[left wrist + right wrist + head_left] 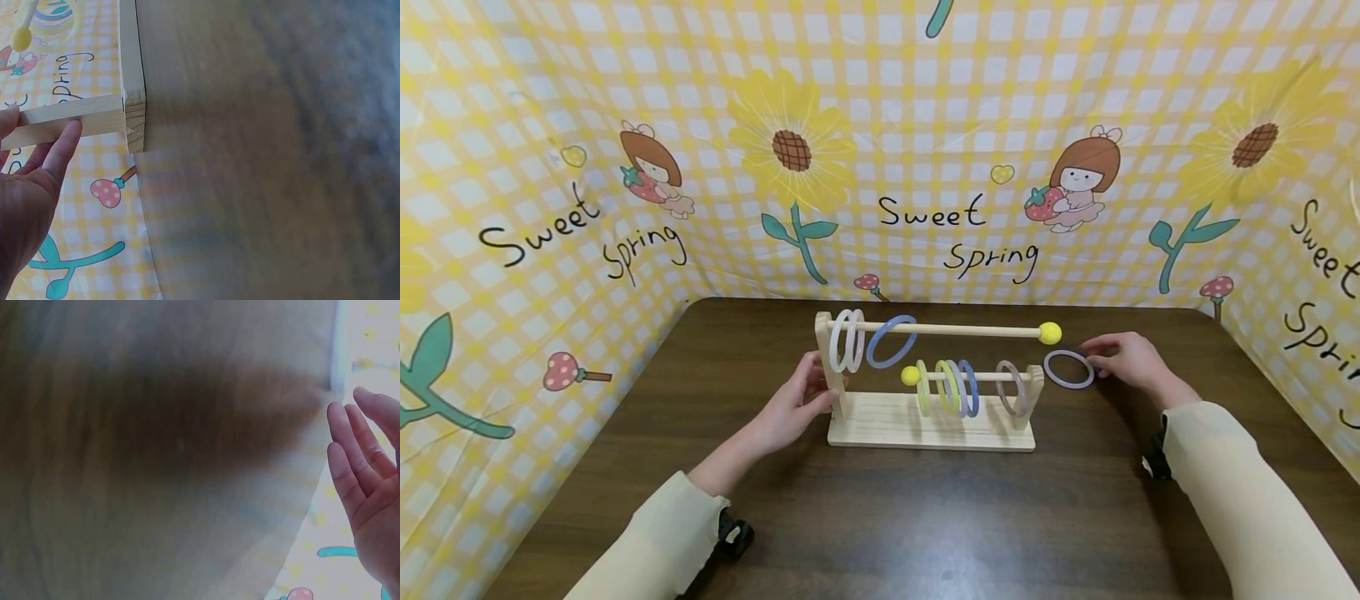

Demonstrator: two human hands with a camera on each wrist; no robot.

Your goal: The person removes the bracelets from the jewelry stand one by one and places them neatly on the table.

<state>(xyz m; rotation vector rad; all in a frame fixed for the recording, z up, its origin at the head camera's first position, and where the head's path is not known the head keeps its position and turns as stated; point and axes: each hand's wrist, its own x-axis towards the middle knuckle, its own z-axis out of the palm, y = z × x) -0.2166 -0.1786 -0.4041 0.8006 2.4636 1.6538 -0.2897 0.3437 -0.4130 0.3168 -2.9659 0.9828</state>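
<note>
Two cream sleeves [655, 542] reach in from the bottom edge across a dark wooden table [880, 517]. At mid-table stands a wooden ring stand [931, 432]: a flat base, an upright post at each end, and two horizontal rods with yellow ball tips. Its upper rod [955, 330] carries two white rings [847, 340] next to the left post and a blue ring [891, 341] just beside them. Its lower rod [977, 377] holds yellow-green, white, blue and grey-pink rings hanging upright.

On the stand's left, the left hand [796, 403] rests against the left post, fingers fairly straight and laid along the wood; the left wrist view shows fingertips [69, 134] touching the pale wooden edge.

On the stand's right, a lilac ring [1068, 368] lies flat on the table just beside the right post. Over there, the right hand [1126, 360] touches that ring's far-right edge with its fingertips; whether they pinch it cannot be told. From the right wrist view, those fingers [350, 462] appear loosely extended, everything else blurred.

Behind the table hangs a yellow checked backdrop [880, 125] printed with sunflowers, cartoon girls and "Sweet Spring".
</note>
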